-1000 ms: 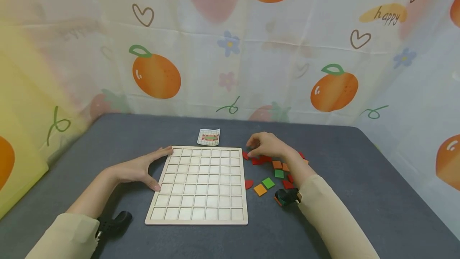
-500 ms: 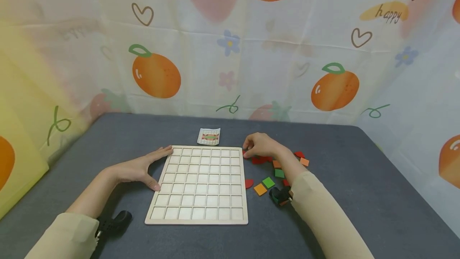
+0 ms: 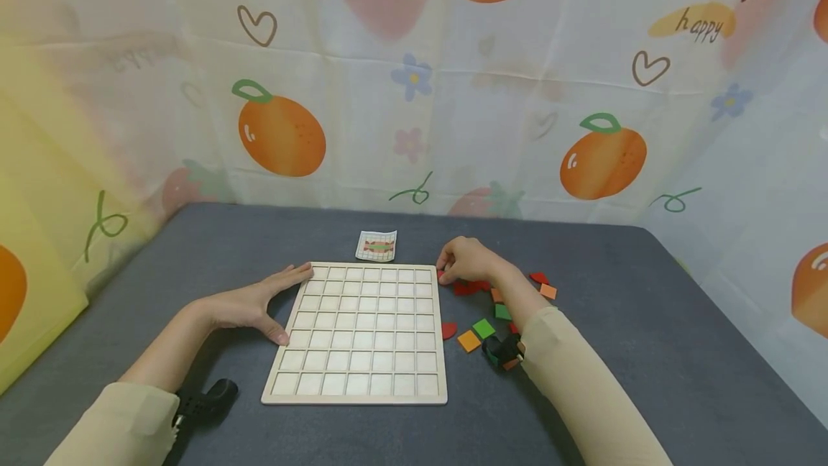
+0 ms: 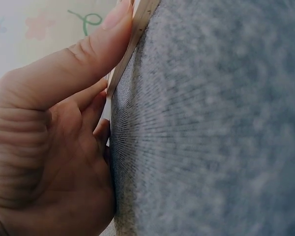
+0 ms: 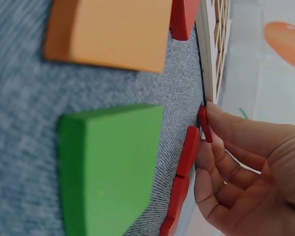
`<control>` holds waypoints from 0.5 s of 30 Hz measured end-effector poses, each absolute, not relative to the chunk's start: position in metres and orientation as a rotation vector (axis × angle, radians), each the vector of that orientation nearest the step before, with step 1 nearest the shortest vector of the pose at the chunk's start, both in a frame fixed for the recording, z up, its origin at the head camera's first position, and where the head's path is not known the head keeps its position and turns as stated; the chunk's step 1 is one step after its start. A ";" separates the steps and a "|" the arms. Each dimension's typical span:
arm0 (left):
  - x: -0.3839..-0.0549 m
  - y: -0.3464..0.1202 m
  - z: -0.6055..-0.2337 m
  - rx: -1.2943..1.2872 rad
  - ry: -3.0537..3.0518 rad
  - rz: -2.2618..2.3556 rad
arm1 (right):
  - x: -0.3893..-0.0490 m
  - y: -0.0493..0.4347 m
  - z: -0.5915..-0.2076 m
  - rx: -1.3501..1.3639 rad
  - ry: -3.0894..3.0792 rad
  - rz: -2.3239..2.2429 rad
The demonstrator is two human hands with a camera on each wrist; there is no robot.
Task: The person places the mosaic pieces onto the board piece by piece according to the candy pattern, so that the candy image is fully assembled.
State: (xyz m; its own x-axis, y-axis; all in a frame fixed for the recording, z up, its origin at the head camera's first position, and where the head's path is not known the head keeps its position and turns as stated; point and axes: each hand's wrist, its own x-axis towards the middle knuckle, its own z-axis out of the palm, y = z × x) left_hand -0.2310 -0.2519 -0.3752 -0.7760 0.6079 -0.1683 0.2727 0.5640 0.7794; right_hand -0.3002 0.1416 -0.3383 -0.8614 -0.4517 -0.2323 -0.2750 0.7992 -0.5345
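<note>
A pale wooden grid board (image 3: pixel 365 322) lies flat on the table. My left hand (image 3: pixel 249 304) rests against its left edge, thumb and fingers spread and fairly straight; in the left wrist view the thumb (image 4: pixel 83 66) touches the board's side. Close to the board's far right corner, my right hand (image 3: pixel 474 261) pinches a small red piece (image 5: pixel 205 124) between thumb and fingers. That piece is right beside the board's edge, mostly hidden in the head view. Several more red blocks (image 5: pixel 188 151) lie in a row near those fingers.
Behind the board lies a small card (image 3: pixel 376 246) with a coloured grid pattern. Right of it are a red rounded piece (image 3: pixel 449 330), a green tile (image 3: pixel 483 329), a yellow-orange tile (image 3: pixel 468 341) and an orange tile (image 3: pixel 548 291). The right forearm covers some pieces.
My right hand has moved slightly left to the board's edge, and its fingers have come together on the red piece. The left hand and board look practically unmoved.
</note>
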 end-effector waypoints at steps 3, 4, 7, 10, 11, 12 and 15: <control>-0.231 -0.252 -0.375 0.704 2.368 1.078 | -0.300 0.142 -0.338 -0.546 2.650 -0.714; -0.231 -0.251 -0.375 0.709 2.368 1.074 | -0.300 0.142 -0.338 -0.547 2.656 -0.716; -0.231 -0.251 -0.375 0.720 2.376 1.064 | -0.300 0.142 -0.337 -0.540 2.667 -0.724; -0.232 -0.251 -0.374 0.734 2.382 1.054 | -0.300 0.142 -0.336 -0.526 2.669 -0.748; -0.232 -0.251 -0.374 0.734 2.384 1.053 | -0.300 0.143 -0.335 -0.520 2.667 -0.760; -0.232 -0.251 -0.374 0.733 2.385 1.051 | -0.299 0.143 -0.335 -0.516 2.664 -0.774; -0.232 -0.251 -0.374 0.717 2.388 1.042 | -0.299 0.146 -0.334 -0.494 2.651 -0.844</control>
State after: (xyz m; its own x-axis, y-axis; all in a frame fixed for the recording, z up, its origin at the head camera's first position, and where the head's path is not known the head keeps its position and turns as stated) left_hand -0.2319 -0.2515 -0.3738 -0.7707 0.6110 -0.1810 0.2828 0.5824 0.7621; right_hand -0.2988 0.1461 -0.3337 -0.8908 -0.4127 -0.1899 -0.2269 0.7663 -0.6011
